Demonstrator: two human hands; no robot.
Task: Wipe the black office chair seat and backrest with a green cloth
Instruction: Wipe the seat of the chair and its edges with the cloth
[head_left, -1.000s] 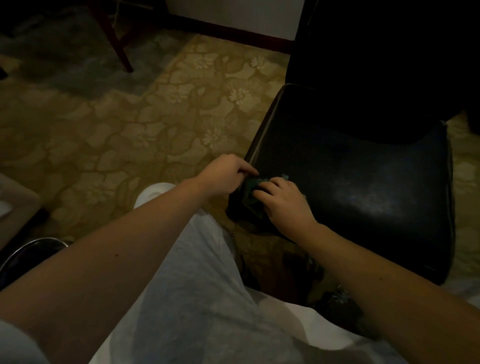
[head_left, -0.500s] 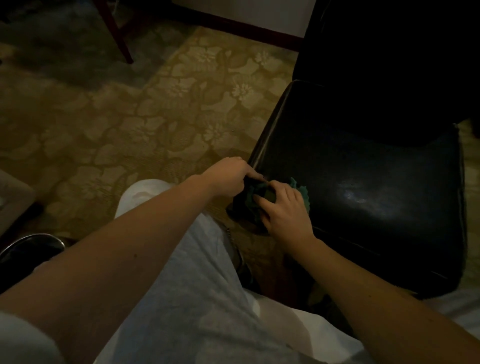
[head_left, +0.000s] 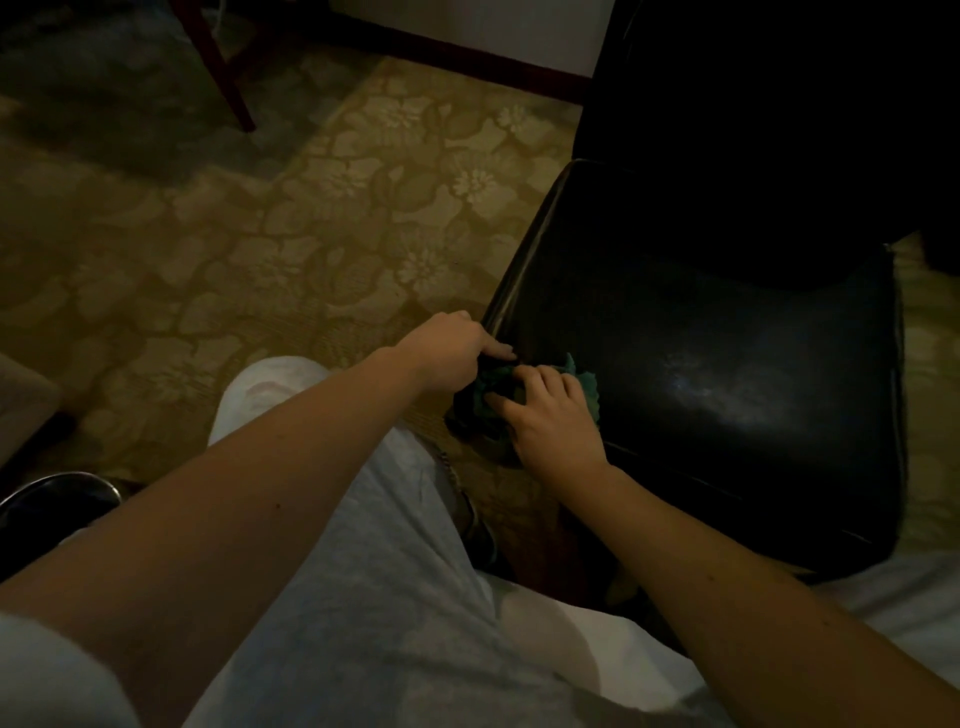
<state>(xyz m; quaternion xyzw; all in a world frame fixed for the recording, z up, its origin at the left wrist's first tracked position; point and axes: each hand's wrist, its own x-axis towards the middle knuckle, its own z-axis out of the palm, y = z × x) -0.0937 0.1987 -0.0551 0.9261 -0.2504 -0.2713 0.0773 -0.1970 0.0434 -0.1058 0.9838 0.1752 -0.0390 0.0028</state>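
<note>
The cloth (head_left: 519, 397) lies bunched on the seat (head_left: 701, 364), at the corner nearest the person, with part of it hanging over the edge. The right hand (head_left: 553, 421) sits on top, fingers bent into the folds and gripping the cloth against the seat. The left hand (head_left: 452, 348) is at the same corner, just off the seat's edge. Its thumb and forefinger seem to pinch the cloth's upper edge, though the dim light makes that less than certain. The backrest (head_left: 753, 130) rises behind the seat, almost lost in shadow. Flowered carpet (head_left: 311, 218) runs beside the seat.

With 2 hands on 1 small wad, only a narrow strip of cloth would meet the leather, so a wipe could leave streaks. So near the edge, the cloth could slip onto the carpet if the right hand eases. On the dark backrest, missed spots would be hard to see.
</note>
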